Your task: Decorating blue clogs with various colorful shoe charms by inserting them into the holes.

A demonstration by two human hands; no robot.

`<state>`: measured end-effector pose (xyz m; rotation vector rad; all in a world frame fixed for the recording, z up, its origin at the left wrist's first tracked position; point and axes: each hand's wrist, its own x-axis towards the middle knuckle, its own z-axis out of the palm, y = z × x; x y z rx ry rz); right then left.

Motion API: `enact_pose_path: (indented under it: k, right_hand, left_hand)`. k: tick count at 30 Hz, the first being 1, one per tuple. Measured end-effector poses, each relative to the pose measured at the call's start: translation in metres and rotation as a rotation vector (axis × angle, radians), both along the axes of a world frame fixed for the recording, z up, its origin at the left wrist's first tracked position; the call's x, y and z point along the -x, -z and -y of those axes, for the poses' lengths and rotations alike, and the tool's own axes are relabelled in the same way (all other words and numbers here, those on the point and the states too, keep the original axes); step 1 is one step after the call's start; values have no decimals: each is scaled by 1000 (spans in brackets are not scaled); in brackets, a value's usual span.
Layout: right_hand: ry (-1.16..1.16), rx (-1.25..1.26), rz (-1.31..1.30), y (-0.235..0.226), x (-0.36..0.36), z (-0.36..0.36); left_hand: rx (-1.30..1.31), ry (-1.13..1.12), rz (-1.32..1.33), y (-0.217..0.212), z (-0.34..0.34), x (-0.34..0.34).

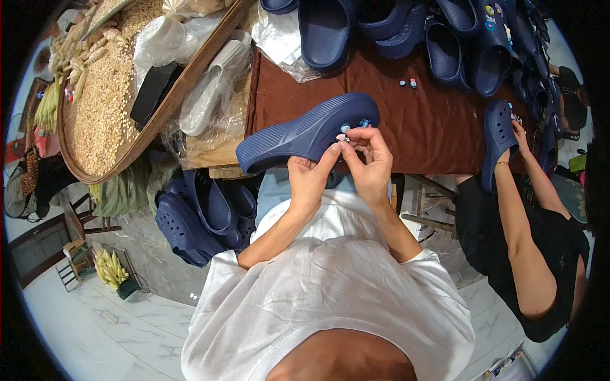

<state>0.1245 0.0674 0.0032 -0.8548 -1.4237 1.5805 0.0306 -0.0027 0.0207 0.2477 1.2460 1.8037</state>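
A navy blue foam clog (298,130) lies tilted on its side across the table's near edge, heel to the left and toe to the right. My left hand (310,178) grips its near edge, with the thumb reaching toward the toe. My right hand (370,162) pinches a small pink-and-white shoe charm (342,138) against the clog's upper; the left thumb tip is close beside it. A round striped charm (345,128) and a blue charm (365,123) sit on the toe. The curled fingers of my right hand partly hide the toe's front.
Two loose charms (412,83) lie on the brown cloth (438,136). Navy clogs (324,35) line the far side; several more (210,213) hang below left. A grain-filled tray (105,130) and a plastic-wrapped white shoe (216,82) stand left. At right, another person's hands (519,136) handle a clog (497,136).
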Motion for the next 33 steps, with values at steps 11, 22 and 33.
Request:
enact_pose_path:
  k: [11, 22, 33]
  right_hand:
    - [-82, -93, 106, -5, -1, 10]
    - [-94, -62, 124, 6, -6, 20]
    - [-74, -10, 180, 10, -5, 22]
  left_hand:
    - [40, -45, 15, 4, -3, 8]
    - [102, -65, -121, 11, -3, 7]
    - [63, 19, 127, 13, -8, 23]
